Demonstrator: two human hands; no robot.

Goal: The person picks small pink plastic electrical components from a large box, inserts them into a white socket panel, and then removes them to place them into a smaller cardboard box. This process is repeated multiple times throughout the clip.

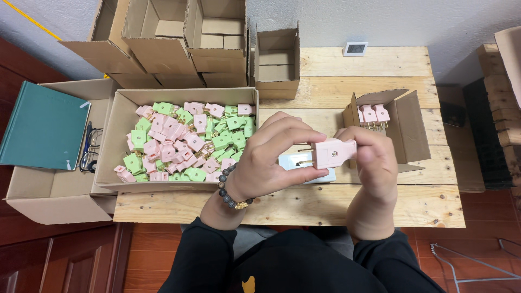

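A pink plug [332,152] with metal prongs pointing left is held above the wooden table. My right hand [374,168] grips its right end. My left hand [271,160], with a bead bracelet on the wrist, pinches the prong end of the same plug. Under the hands lies a pale blue flat object [291,160], partly hidden. A small open cardboard box [410,127] to the right holds three pink plugs [373,114] standing in a row. A large cardboard box [116,135] to the left is full of pink and green plugs [187,141].
Several empty open cardboard boxes [277,59] stand at the table's back. A green book [43,125] and glasses [91,149] lie in a box at far left. A small white device [355,49] sits at the back edge. A wooden pallet [502,108] is at right.
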